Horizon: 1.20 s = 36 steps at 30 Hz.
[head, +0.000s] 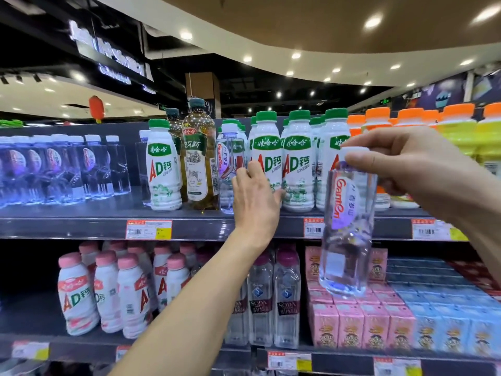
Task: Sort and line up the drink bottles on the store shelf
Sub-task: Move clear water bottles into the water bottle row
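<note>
My right hand [406,164] pinches the white cap of a clear water bottle [348,229] with a red and purple label, which hangs in front of the upper shelf's edge [81,226]. My left hand [254,196] reaches to the shelf with bent fingers. It lies over the lower part of a white green-capped milk drink bottle [267,147] and beside another clear water bottle [227,169]. Whether it holds either one I cannot tell. More white green-capped bottles [298,164] stand in a group to the right.
A row of clear water bottles [54,169] fills the shelf's left. A lone white bottle [162,166] and a brown tea bottle [200,164] stand mid-shelf. Orange-capped yellow drinks [461,131] stand right. The lower shelf holds pink-capped bottles [108,291], soda water [273,299] and cartons [363,327].
</note>
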Each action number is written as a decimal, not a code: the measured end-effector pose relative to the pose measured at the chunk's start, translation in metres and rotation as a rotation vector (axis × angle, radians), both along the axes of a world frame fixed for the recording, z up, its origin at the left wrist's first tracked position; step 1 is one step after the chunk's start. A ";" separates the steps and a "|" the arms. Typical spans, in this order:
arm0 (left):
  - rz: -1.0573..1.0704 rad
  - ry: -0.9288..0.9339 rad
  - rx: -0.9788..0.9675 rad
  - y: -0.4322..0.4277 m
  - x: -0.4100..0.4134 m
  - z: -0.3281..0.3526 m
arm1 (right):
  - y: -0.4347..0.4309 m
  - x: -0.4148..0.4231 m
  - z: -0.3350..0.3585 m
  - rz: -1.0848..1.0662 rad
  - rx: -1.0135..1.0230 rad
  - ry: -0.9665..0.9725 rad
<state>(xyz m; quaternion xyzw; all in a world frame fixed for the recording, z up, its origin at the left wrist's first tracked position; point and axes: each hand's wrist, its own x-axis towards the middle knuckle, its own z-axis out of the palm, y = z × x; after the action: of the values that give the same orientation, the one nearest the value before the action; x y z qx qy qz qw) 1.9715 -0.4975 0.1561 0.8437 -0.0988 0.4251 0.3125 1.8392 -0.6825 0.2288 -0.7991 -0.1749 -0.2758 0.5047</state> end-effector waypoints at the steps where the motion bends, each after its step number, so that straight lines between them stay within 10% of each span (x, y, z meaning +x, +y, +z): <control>1: -0.015 -0.004 -0.001 0.002 -0.001 -0.001 | 0.004 0.004 0.006 -0.010 0.008 -0.007; 20: -0.104 -0.013 0.051 0.022 -0.011 -0.009 | 0.036 0.046 0.029 -0.069 0.052 -0.007; 24: -0.304 -0.045 -0.194 0.028 -0.030 -0.017 | 0.041 0.047 0.028 -0.059 0.072 0.000; 28: -0.677 0.211 -0.451 0.035 -0.053 -0.031 | 0.049 0.048 0.027 -0.040 0.104 -0.009; 36: -0.700 0.441 -0.240 0.054 -0.074 -0.048 | 0.074 0.056 0.022 -0.029 0.201 -0.033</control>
<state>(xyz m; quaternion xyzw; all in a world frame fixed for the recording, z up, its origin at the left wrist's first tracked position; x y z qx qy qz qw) 1.8975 -0.4434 0.1081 0.7878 -0.2597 0.1116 0.5472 1.8949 -0.6083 0.2505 -0.7423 -0.1431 -0.3122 0.5754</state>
